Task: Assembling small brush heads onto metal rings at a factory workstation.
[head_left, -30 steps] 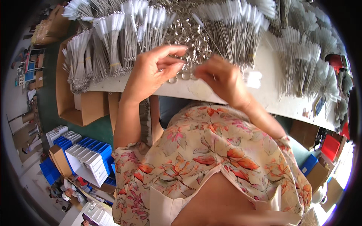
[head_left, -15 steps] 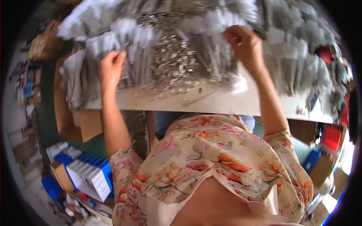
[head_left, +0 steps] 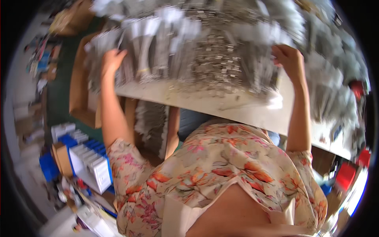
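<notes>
My left hand [head_left: 112, 61] is at the left end of a row of thin grey stems with pale, feathery tops [head_left: 144, 43]. Its fingers are curled together, and what they hold, if anything, is blurred. Farther right, my right hand [head_left: 289, 59] bends inward beside another stem bundle [head_left: 258, 59]. Its fingers are closed too, with their tips partly hidden. Between the bundles, a heap of small shiny metal pieces [head_left: 221, 65] spreads over the white table [head_left: 193, 96].
An open cardboard box [head_left: 81, 100] stands at the table's left end. More pale-topped bundles [head_left: 329, 89] fill the right side. Blue-and-white boxes [head_left: 90, 164] sit at lower left, a red box [head_left: 346, 176] at lower right. Grey stacked material [head_left: 152, 122] shows under the table.
My view has swung left, so the table slants and the scene sits farther right. My left hand has moved left along the bundles toward the cardboard box. My right hand stays beside its bundle.
</notes>
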A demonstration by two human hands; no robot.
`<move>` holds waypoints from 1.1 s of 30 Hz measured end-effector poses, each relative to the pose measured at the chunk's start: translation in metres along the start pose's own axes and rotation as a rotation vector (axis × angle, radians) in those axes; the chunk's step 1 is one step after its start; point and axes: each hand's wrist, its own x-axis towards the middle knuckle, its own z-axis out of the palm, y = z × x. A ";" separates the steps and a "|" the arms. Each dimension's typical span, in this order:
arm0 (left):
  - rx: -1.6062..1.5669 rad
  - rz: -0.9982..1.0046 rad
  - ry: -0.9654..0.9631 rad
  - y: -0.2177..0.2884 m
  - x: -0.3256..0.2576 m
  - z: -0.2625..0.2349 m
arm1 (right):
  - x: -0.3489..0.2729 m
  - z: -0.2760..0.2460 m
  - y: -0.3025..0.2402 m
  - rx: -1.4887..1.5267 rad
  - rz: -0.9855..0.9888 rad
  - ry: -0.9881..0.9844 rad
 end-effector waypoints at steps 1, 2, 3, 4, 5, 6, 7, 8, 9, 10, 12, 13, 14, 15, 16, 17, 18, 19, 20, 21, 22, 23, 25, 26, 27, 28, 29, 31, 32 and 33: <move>0.001 -0.105 -0.061 0.000 0.002 0.003 | -0.001 -0.002 -0.005 0.057 0.023 -0.011; -0.169 -0.055 -0.111 0.015 0.000 -0.002 | -0.004 -0.009 -0.002 0.187 0.088 -0.033; -0.408 -0.080 -0.096 0.000 -0.005 0.000 | -0.005 -0.010 -0.004 0.207 0.107 -0.061; -0.434 -0.216 -0.127 0.017 -0.010 -0.009 | -0.010 -0.012 0.000 0.327 0.133 -0.061; -0.446 -0.224 -0.129 0.006 -0.010 -0.009 | -0.013 -0.009 0.002 0.340 0.143 -0.053; -0.474 -0.198 -0.123 -0.003 -0.010 -0.008 | -0.017 -0.009 0.001 0.362 0.171 -0.049; -0.499 -0.180 -0.112 -0.007 -0.008 -0.005 | -0.020 -0.007 0.008 0.327 0.131 -0.030; -0.509 -0.152 -0.129 0.007 -0.006 -0.005 | -0.022 -0.008 0.009 0.154 0.086 0.011; -0.533 -0.213 -0.094 0.023 -0.012 -0.016 | -0.024 -0.008 0.009 -0.011 0.035 0.035; -0.555 -0.278 -0.056 0.033 -0.015 -0.023 | -0.022 -0.006 0.015 -0.201 -0.016 0.074; -0.552 -0.115 0.182 0.027 -0.007 -0.022 | -0.021 -0.003 0.011 -0.205 -0.042 0.098; -0.540 0.042 0.421 0.025 -0.007 -0.023 | -0.020 0.000 0.005 -0.208 -0.075 0.113; -0.481 0.034 0.516 0.021 -0.008 -0.030 | -0.020 -0.001 -0.002 -0.310 -0.109 0.026; -0.479 0.031 0.515 0.043 -0.014 -0.037 | -0.019 -0.001 -0.012 -0.308 -0.109 0.023; -0.521 0.081 0.612 0.068 -0.023 -0.045 | -0.017 -0.001 -0.023 -0.148 -0.005 -0.094; -0.561 0.130 0.712 0.094 -0.035 -0.054 | -0.016 0.001 -0.030 0.011 0.095 -0.212; -0.536 0.158 0.711 0.123 -0.044 -0.059 | -0.013 0.000 -0.032 0.219 0.166 -0.268; -0.762 0.145 0.598 0.146 -0.054 -0.062 | -0.011 0.003 -0.028 0.222 0.162 -0.268; -0.839 0.198 0.551 0.166 -0.051 -0.053 | -0.010 0.007 -0.014 0.549 0.235 -0.270; -0.901 0.241 0.515 0.183 -0.054 -0.050 | -0.009 0.012 -0.006 0.884 0.290 -0.280; -0.959 0.205 0.461 0.201 -0.063 -0.052 | -0.010 0.014 -0.002 1.029 0.250 -0.357; -0.966 0.218 0.448 0.207 -0.065 -0.053 | -0.011 0.016 -0.001 1.030 0.254 -0.337; -1.232 0.265 0.322 0.217 -0.079 -0.051 | -0.020 0.018 -0.002 1.072 0.067 -0.390; -1.233 0.245 0.356 0.229 -0.089 -0.048 | -0.027 0.008 -0.002 1.170 0.143 -0.413; -1.118 0.362 0.410 0.241 -0.102 -0.045 | -0.035 -0.001 0.002 1.169 0.148 -0.386; -1.266 0.412 0.364 0.244 -0.113 -0.039 | -0.041 -0.011 0.006 1.222 0.040 -0.410; -1.414 0.460 0.315 0.247 -0.122 -0.029 | -0.048 -0.021 0.008 1.272 -0.069 -0.435; -1.493 0.550 0.281 0.254 -0.141 -0.012 | -0.071 -0.040 0.012 1.262 -0.067 -0.379; -1.455 0.542 0.284 0.255 -0.147 -0.006 | -0.080 -0.049 0.021 1.265 -0.063 -0.313; -1.463 0.546 0.271 0.256 -0.149 -0.002 | -0.090 -0.060 0.029 1.265 -0.059 -0.242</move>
